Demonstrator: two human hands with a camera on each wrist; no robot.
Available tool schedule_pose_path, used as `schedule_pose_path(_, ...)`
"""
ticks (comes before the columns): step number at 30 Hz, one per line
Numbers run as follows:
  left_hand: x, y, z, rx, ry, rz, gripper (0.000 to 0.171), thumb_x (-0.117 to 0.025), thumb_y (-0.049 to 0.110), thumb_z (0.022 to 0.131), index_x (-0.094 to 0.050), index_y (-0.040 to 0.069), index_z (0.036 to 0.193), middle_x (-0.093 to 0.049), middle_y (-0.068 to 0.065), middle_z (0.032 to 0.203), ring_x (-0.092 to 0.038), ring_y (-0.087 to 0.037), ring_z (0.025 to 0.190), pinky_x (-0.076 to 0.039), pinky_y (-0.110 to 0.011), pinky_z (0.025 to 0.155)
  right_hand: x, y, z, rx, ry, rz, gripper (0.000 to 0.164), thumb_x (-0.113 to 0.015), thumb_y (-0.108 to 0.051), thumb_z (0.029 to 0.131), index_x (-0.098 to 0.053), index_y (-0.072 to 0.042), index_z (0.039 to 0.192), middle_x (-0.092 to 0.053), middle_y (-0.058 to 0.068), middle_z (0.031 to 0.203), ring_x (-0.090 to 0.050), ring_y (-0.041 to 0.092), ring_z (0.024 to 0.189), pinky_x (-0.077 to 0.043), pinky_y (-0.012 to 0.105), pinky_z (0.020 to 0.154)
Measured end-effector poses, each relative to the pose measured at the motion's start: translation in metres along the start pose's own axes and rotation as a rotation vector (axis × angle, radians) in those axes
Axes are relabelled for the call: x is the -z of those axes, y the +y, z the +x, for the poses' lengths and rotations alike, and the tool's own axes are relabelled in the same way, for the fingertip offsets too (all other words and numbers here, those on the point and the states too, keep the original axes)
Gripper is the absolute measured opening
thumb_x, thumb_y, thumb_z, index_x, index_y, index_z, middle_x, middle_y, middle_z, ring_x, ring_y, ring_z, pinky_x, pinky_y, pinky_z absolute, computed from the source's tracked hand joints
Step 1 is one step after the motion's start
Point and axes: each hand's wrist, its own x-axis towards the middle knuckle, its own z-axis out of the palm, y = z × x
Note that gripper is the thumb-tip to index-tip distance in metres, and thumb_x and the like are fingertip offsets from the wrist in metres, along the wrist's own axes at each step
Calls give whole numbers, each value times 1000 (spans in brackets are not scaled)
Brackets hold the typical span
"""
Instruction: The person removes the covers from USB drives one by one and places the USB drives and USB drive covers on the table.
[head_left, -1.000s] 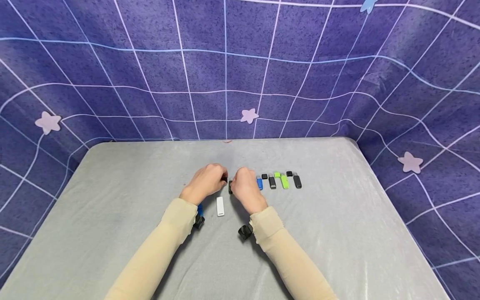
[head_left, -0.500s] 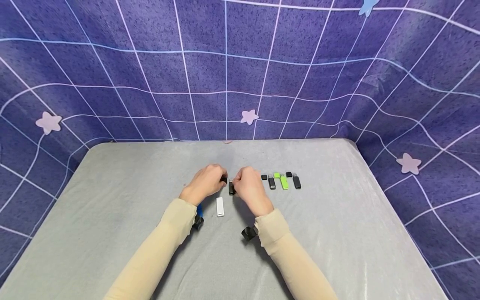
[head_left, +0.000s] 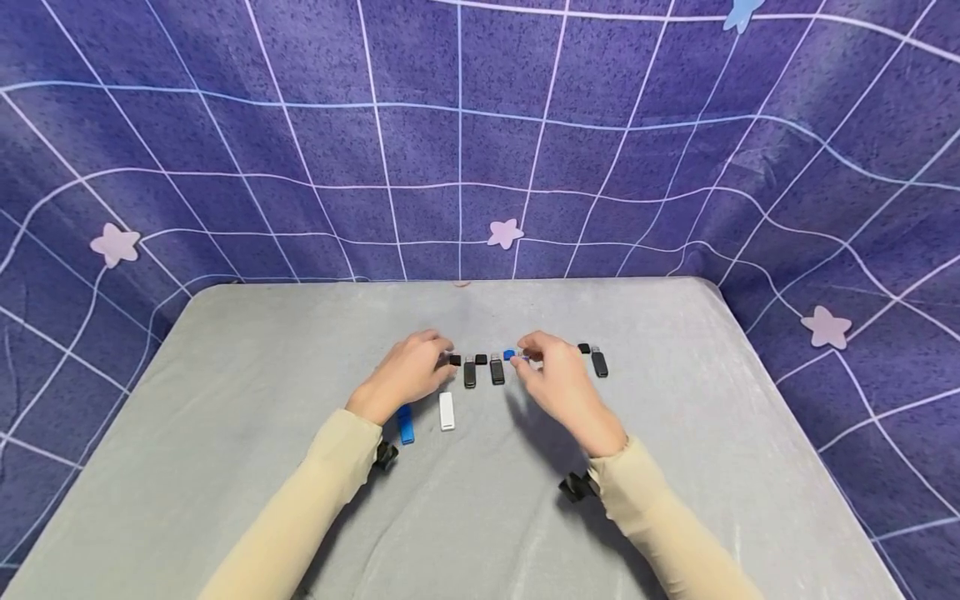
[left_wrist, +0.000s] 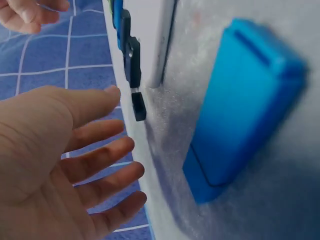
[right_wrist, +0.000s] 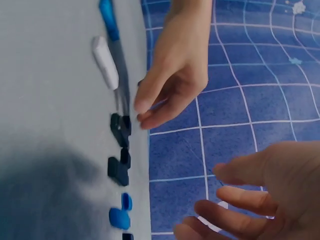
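Note:
My left hand [head_left: 405, 373] hovers low over the table with its fingers spread and nothing held, as the left wrist view shows. Just off its fingertips lies a small black cap [head_left: 455, 360], beside an uncapped black USB stick [head_left: 470, 373]. A second uncapped black USB stick [head_left: 497, 372] and its cap [head_left: 481, 359] lie to the right. My right hand [head_left: 561, 382] has its fingers loosely bent and parted, holding nothing. It overlaps the row, hiding most of a blue USB stick whose blue cap [head_left: 509, 354] shows by the thumb.
Nearer me lie a white USB stick [head_left: 447, 412] and a capped blue USB stick [left_wrist: 240, 110]. At the row's right end is a black USB stick [head_left: 600, 363] with its black cap [head_left: 583, 347]. A purple gridded cloth [head_left: 337, 142] hangs behind the grey table [head_left: 712, 433].
My right hand has let go of the second black USB stick and moved right, its fingers parting. The left hand's fingers have opened away from the black cap, which stays in place.

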Motion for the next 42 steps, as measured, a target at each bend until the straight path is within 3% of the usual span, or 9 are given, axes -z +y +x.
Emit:
schedule_pose_path(6, 7, 11, -22, -19, 24, 0, 47, -71, 34, 98, -65, 4, 134, -65, -14, 133, -61, -36, 123, -50, -54, 103, 15, 9, -20, 142, -15, -80, 43, -78, -22, 91, -67, 2, 125, -72, 19, 121, -66, 34, 117, -51, 48, 105)
schedule_pose_path(10, 11, 19, -40, -15, 45, -12, 56, -73, 37, 96, -60, 5, 140, -62, -15, 138, -56, -38, 130, -46, -58, 108, 21, 16, -33, 243, -9, -144, 51, -80, -27, 90, -64, 1, 130, -69, 18, 127, -63, 35, 122, -50, 49, 108)
schedule_pose_path(14, 13, 25, -59, 3, 53, -11, 73, -73, 53, 92, -55, 7, 146, -60, -16, 142, -53, -40, 135, -41, -62, 111, 25, 23, -45, 352, 12, -207, 60, -82, -34, 86, -63, 1, 131, -66, 19, 130, -61, 36, 125, -48, 50, 109)
schedule_pose_path(17, 12, 31, -72, 15, 79, -9, 86, -71, 65, 87, -52, 9, 149, -58, -15, 143, -50, -40, 137, -39, -64, 112, 28, 27, -54, 369, 29, -251, 68, -81, -43, 85, -62, -1, 135, -65, 18, 135, -58, 38, 130, -45, 52, 112)
schedule_pose_path(20, 8, 37, -83, 20, 125, -14, 95, -69, 73, 84, -48, 10, 152, -57, -14, 143, -46, -42, 141, -37, -64, 114, 30, 29, -62, 353, 49, -300, 79, -77, -54, 85, -59, -2, 141, -62, 18, 141, -53, 42, 135, -42, 56, 114)
schedule_pose_path(25, 3, 42, -98, 82, 166, -22, 107, -62, 80, 83, -36, 9, 159, -46, -18, 153, -31, -48, 150, -29, -66, 118, 25, 28, -72, 307, 80, -338, 92, -73, -66, 83, -54, -3, 147, -54, 23, 149, -48, 47, 140, -39, 59, 116)
schedule_pose_path(29, 0, 44, -108, 136, 172, -17, 111, -60, 83, 82, -30, 11, 162, -39, -21, 160, -21, -47, 154, -23, -67, 120, 19, 26, -79, 205, 49, -326, 96, -71, -70, 83, -48, -7, 152, -45, 21, 158, -39, 49, 146, -34, 64, 116)
schedule_pose_path(34, -7, 45, -119, 182, 172, -20, 116, -61, 86, 79, -28, 12, 162, -37, -21, 160, -17, -46, 156, -23, -69, 119, 14, 24, -83, 82, 25, -297, 98, -70, -70, 84, -44, -9, 156, -40, 18, 161, -30, 46, 151, -30, 65, 119)
schedule_pose_path(42, -11, 41, -135, 234, 154, -10, 118, -63, 86, 77, -28, 13, 162, -35, -20, 162, -16, -46, 156, -21, -72, 118, -3, 20, -83, 85, -38, -349, 102, -64, -78, 84, -43, -9, 157, -45, 24, 156, -39, 54, 144, -37, 67, 113)
